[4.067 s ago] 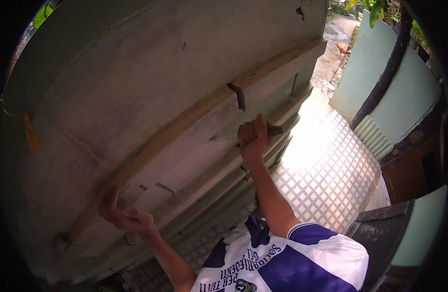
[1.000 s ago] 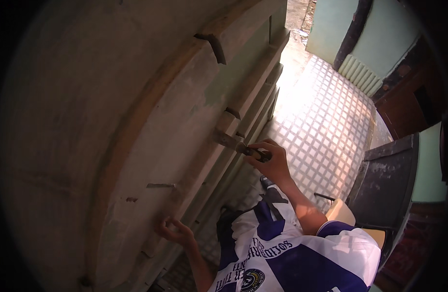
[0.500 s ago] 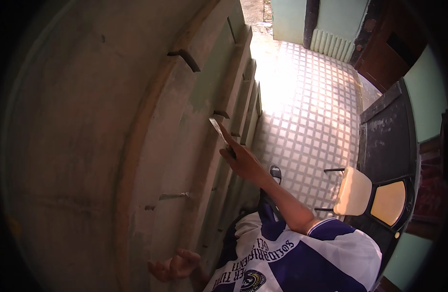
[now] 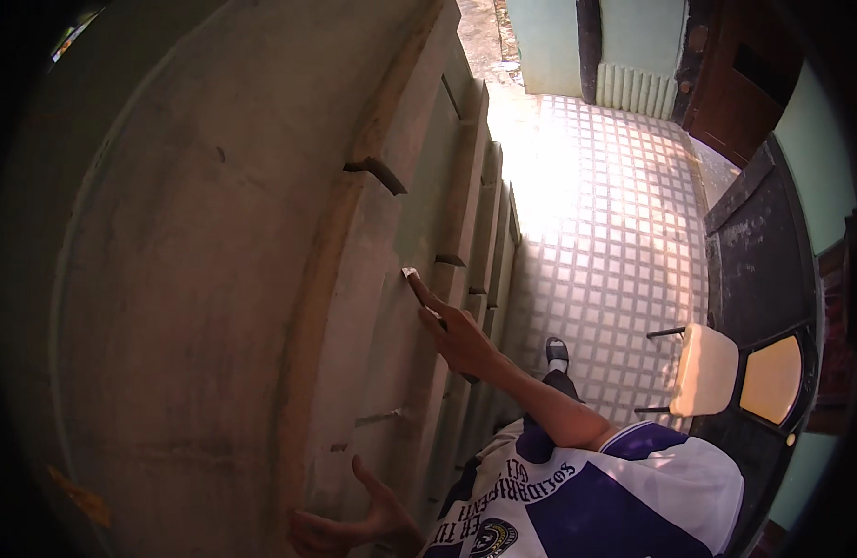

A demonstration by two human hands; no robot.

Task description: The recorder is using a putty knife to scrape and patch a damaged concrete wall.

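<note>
My right hand [image 4: 461, 330] is closed on a putty knife, its metal blade [image 4: 410, 273] pointing up against the greenish, patchy face of a stepped, weathered concrete-like panel [image 4: 168, 279] with raised strips and dark notches. The index finger lies along the tool; the handle is mostly hidden. Low in the picture, my left hand [image 4: 349, 521] is at the panel's lower strip, thumb raised and fingers loosely bent, with nothing seen in it.
A checkered tile floor [image 4: 614, 232] runs toward a bright opening at the top. At the right stand a black chair with cream seat [image 4: 703, 372], a dark board [image 4: 754, 242], a brown door [image 4: 735, 88] and pale green walls [image 4: 540, 46]. My sandalled foot [image 4: 557, 352] rests on the floor.
Over four seconds the view has turned and the knife has shifted along the panel in my right hand. In the last half second my left thumb has lifted away from the fingers.
</note>
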